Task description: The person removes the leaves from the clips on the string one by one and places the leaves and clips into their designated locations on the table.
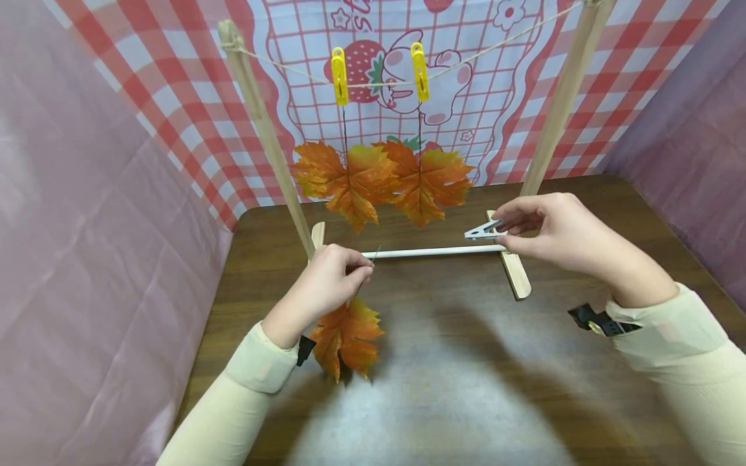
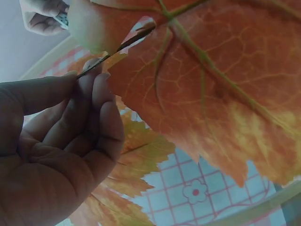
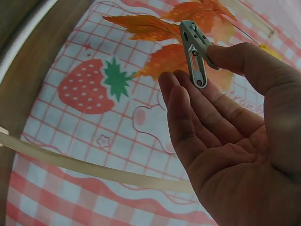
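Orange fabric leaf [image 1: 346, 338] hangs below our left hand [image 1: 326, 285], pinched by its thin wire stem [image 2: 115, 49] just above the table [image 1: 466, 362]. Looks v. light, floppy; we'd keep hold at the stem. Right hand [image 1: 553, 230] pinches a white clothespin [image 1: 482, 230], small & stiff, probably springy.

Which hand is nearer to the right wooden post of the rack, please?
Right. The right hand sits just beside the right wooden post; the left hand is across by the left post.
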`<state>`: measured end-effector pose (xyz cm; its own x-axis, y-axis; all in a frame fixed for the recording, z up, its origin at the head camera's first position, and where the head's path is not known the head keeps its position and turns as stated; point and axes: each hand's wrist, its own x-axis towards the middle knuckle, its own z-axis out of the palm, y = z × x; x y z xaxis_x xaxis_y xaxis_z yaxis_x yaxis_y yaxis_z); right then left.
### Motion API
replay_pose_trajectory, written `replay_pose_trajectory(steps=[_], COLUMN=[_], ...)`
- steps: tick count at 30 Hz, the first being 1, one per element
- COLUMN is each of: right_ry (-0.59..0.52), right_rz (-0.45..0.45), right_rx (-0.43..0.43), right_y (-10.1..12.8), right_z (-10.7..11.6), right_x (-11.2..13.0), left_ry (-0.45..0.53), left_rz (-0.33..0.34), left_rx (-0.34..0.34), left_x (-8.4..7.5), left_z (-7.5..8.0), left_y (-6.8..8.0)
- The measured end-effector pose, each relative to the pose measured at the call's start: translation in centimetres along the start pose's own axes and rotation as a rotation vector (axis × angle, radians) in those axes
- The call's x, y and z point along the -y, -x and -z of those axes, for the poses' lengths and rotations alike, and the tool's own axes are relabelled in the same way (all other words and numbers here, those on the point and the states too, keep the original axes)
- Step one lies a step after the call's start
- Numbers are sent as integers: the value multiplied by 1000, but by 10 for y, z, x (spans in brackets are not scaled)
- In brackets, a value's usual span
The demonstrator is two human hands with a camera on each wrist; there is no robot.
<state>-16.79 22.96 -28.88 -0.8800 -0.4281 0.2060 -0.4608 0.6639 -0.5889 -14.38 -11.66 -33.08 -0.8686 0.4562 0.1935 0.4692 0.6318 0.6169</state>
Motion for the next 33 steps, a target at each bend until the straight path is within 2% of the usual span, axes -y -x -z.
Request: replay_pose_trajectory(steps=[6,14,23,29,33], right_ry=[-14,-18,13,-4,23], right_rz=[14,-1,52,-1,1], right_rx=[0,53,80,120,111], right_y=[0,2,3,4,5], right_z=[-16,-34,-52,-63,-69], right_x=[-15,-34,-53,-64,-70], left_ry=[-23,-40,-38,-85,-100], left_rz=[53,129,222,210,218], left_rx=[34,86,134,148,161], left_x=[9,27,44,50,54], left_z=[-3,-11,-24,-33,-41], left_y=[1,4,5,3,3])
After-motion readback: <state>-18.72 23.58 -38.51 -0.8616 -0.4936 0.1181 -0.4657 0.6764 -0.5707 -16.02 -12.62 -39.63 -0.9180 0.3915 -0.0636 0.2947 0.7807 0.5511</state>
